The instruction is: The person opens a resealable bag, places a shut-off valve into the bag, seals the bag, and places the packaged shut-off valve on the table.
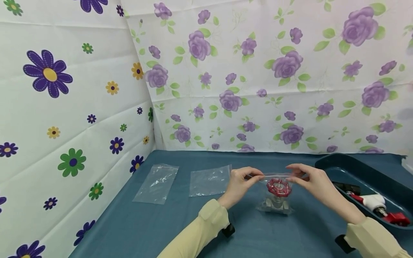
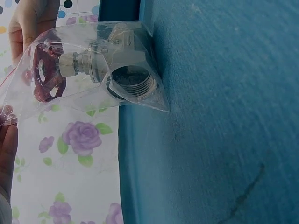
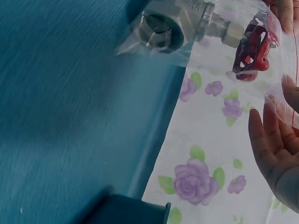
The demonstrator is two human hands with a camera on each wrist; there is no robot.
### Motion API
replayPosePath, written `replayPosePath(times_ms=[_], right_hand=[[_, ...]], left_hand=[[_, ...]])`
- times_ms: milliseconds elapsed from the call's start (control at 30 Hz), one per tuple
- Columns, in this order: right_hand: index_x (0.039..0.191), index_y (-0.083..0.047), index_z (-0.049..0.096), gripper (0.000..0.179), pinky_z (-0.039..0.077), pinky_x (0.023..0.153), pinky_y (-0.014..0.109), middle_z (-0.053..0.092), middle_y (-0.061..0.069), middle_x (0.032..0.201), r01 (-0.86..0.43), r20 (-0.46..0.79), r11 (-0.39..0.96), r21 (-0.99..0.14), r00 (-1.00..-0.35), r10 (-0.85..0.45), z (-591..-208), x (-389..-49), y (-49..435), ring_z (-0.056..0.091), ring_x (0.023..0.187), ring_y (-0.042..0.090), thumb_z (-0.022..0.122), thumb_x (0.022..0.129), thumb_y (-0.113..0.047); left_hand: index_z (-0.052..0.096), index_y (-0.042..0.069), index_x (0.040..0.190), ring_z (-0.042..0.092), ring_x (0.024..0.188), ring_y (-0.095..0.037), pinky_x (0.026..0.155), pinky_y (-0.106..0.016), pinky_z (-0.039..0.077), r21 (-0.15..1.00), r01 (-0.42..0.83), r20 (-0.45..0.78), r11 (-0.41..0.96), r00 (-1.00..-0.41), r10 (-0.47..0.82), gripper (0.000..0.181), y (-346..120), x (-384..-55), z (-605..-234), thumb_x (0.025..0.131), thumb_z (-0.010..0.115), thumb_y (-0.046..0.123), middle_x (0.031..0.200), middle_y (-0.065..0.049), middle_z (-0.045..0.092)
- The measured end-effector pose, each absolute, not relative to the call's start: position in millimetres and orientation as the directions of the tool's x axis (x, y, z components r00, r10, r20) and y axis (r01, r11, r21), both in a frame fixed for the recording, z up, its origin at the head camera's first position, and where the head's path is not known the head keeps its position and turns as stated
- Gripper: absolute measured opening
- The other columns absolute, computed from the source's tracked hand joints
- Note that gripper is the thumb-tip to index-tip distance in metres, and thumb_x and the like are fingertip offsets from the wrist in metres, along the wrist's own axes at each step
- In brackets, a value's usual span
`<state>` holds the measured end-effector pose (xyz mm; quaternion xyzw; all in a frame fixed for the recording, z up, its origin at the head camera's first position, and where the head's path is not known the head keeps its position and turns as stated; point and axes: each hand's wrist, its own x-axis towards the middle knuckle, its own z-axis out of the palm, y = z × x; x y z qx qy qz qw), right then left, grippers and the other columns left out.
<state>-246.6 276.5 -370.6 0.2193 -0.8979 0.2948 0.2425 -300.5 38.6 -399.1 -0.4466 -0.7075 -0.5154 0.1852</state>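
Observation:
A clear zip-lock bag [image 2: 93, 100] stands on the table with a metal valve [image 1: 276, 202] inside it. The valve has a red handwheel [image 1: 279, 187], uppermost, and a threaded opening [image 2: 133, 81] in its body. My left hand [image 1: 240, 184] pinches the bag's top left corner between thumb and fingers. At the top right corner, my right hand [image 1: 314, 181] holds the bag's edge by the thumb and a finger, its other fingers spread. In the right wrist view the red zip line runs along the bag's mouth near my right hand [image 3: 280, 144].
Two flat clear bags [image 1: 156, 184] [image 1: 209, 181] lie on the blue table cover [image 1: 155, 229] to the left. A dark blue tray [image 1: 371, 170] at the right holds a black part [image 1: 347, 187], a white fitting [image 1: 373, 201] and red-handled pieces [image 1: 397, 218]. Flowered cloth [image 1: 226, 82] hangs behind.

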Motion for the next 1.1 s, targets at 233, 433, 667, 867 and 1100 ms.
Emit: replayPosePath(times_ms=[233, 433, 667, 867, 1100], right_hand=[[0.089, -0.015, 0.069, 0.014, 0.048, 0.054, 0.023, 0.061, -0.006, 0.087, -0.587, 0.577, 0.661, -0.467, -0.769, -0.275, -371, -249, 270, 0.055, 0.067, 0.006, 0.068, 0.081, -0.004], [0.089, -0.011, 0.070, 0.010, 0.047, 0.051, 0.024, 0.065, -0.003, 0.083, -0.504, 0.516, 0.688, -0.523, -0.829, -0.215, -368, -249, 264, 0.056, 0.063, 0.007, 0.066, 0.082, -0.006], [0.088, -0.010, 0.071, 0.008, 0.045, 0.050, 0.026, 0.065, -0.004, 0.078, -0.437, 0.482, 0.722, -0.536, -0.861, -0.163, -369, -247, 260, 0.057, 0.062, 0.007, 0.064, 0.084, -0.012], [0.087, -0.010, 0.070, 0.006, 0.046, 0.052, 0.026, 0.065, -0.005, 0.078, -0.457, 0.507, 0.713, -0.532, -0.846, -0.163, -370, -247, 259, 0.059, 0.063, 0.012, 0.065, 0.084, -0.010], [0.087, -0.011, 0.070, 0.006, 0.046, 0.051, 0.026, 0.065, -0.003, 0.077, -0.447, 0.506, 0.717, -0.535, -0.849, -0.152, -370, -248, 259, 0.057, 0.061, 0.006, 0.065, 0.085, -0.012]], left_hand=[[0.068, 0.009, 0.091, 0.057, 0.073, 0.001, 0.062, -0.018, 0.049, 0.585, 0.809, 0.708, 0.067, -0.548, 0.446, 0.009, 37, -300, -399, 0.088, 0.060, 0.013, 0.086, 0.004, 0.064], [0.068, 0.009, 0.093, 0.057, 0.074, 0.001, 0.062, -0.018, 0.048, 0.637, 0.766, 0.654, 0.088, -0.597, 0.464, 0.010, 34, -300, -395, 0.087, 0.061, 0.013, 0.088, 0.005, 0.064], [0.066, 0.002, 0.100, 0.059, 0.078, -0.008, 0.065, -0.019, 0.048, 0.710, 0.694, 0.561, 0.116, -0.658, 0.503, 0.015, 23, -283, -375, 0.087, 0.061, 0.008, 0.092, -0.005, 0.064], [0.066, 0.008, 0.102, 0.057, 0.082, -0.004, 0.068, -0.020, 0.047, 0.761, 0.630, 0.471, 0.155, -0.701, 0.534, 0.019, 12, -299, -382, 0.089, 0.059, 0.018, 0.094, 0.004, 0.064], [0.067, 0.010, 0.101, 0.057, 0.078, -0.005, 0.066, -0.022, 0.048, 0.733, 0.643, 0.455, 0.224, -0.708, 0.540, 0.018, -5, -317, -387, 0.089, 0.059, 0.021, 0.093, 0.005, 0.063]])
